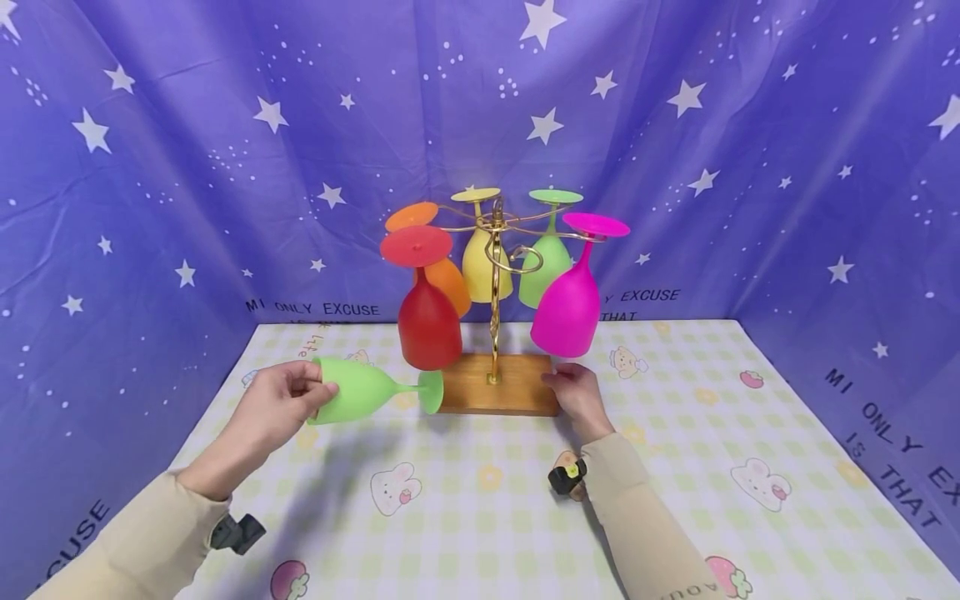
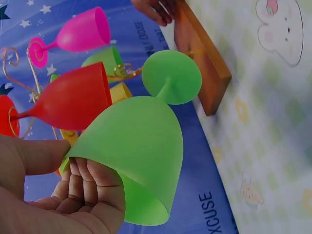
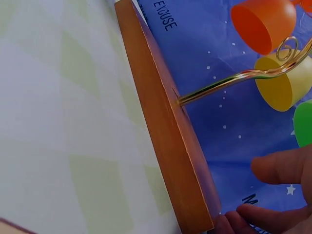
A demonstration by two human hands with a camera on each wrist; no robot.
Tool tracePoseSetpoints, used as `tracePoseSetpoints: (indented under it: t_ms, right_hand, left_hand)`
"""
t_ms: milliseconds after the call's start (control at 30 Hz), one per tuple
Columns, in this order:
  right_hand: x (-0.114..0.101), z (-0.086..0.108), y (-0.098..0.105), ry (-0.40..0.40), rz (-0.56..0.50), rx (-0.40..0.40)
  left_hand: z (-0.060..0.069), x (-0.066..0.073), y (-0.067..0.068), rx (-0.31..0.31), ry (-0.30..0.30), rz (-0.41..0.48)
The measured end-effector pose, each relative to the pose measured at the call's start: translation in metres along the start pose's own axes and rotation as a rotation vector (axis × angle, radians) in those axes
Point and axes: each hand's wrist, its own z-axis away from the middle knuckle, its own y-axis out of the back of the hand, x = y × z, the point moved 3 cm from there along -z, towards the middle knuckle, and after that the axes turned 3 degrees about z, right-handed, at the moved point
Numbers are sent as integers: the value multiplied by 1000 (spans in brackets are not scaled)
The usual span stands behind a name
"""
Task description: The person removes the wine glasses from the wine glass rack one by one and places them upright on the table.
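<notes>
Stemware rack (image 1: 495, 333) and, at its left, a light-green wine goblet (image 1: 356, 390) are framed by purple-blue curtains (image 1: 225, 50) patterned with white stars; black capitals read "MI ONLY EXCUSE" at the back left, "EXCUSE" and "THAT" at the back right, and "IS THAT" on the right side. The surface (image 1: 487, 533) wears a green check with cartoon rabbits (image 1: 393, 490), and small lettering near its rear left includes "life". A gold-coloured post rises from the rack's wooden base (image 1: 510, 398). Five goblets hang inverted by their feet: red (image 1: 430, 329), orange (image 1: 452, 285), yellow (image 1: 477, 267), green (image 1: 547, 275) and magenta (image 1: 566, 317). The light-green one is held sideways above the surface, foot toward the base. On its rim the left hand's (image 1: 277, 402) grip is clamped, thumb against fingers. The right hand (image 1: 581, 396) touches the base's right end, its grip apart, thumb away from fingers. Each sleeve (image 1: 637, 508) carries a black wrist camera (image 1: 237, 533).
</notes>
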Motion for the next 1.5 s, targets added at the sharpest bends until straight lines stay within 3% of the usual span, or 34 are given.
tracePoseSetpoints:
  t_ms: [367,633,767,1100,1500]
  right_hand:
    - [6,-6,0,-55,205,-40]
    - [7,-5,-1,20,283,-15]
    - [8,-6,-2,66,332,2]
    - [5,-4,-4,75,357,13]
    - [7,-4,-3,61,349,14]
  left_hand:
    - [-17,6,17,73,-34,-111]
    - [-35,6,29,107,-88,-232]
    - [-45,4,33,110,-69,-248]
    - [-66,-4,44,214,-127,-339]
    - [-98,-13,56,267,-154,-458]
